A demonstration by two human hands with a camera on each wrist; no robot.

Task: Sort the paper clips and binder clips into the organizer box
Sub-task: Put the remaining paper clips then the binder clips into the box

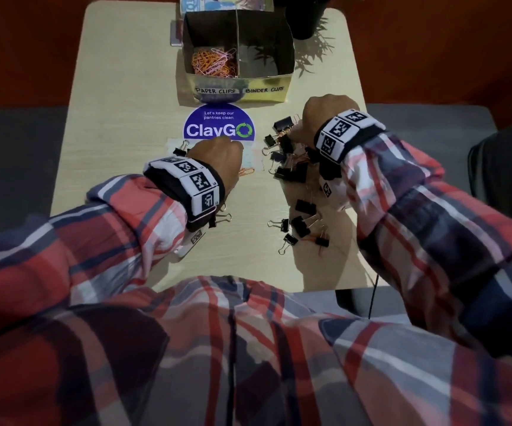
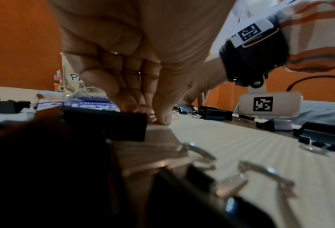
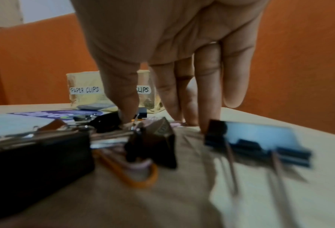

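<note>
Black binder clips strewn, silver handles; both hands down among them: left hand, right hand, grasp unclear.

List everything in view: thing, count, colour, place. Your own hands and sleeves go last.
organizer box: one, yellow front, dark inside, two compartments labelled PAPER CLIPS and BINDER CLIPS, far middle of table.
paper clips: a heap, orange and pink, in the left compartment; a few loose among the binder clips.
binder clips: well over a dozen, black with silver handles, scattered on the table, mostly to the right; none visible in the right compartment.
sticker: one, blue, reads ClayGO, in front of the box.
plant pot: one, dark, far right of the box.
table: one, pale wood.
left hand: fingers down on the table by the sticker.
right hand: fingers down among the binder clips.
sleeves: two, red plaid; marker bands on both wrists.
</note>
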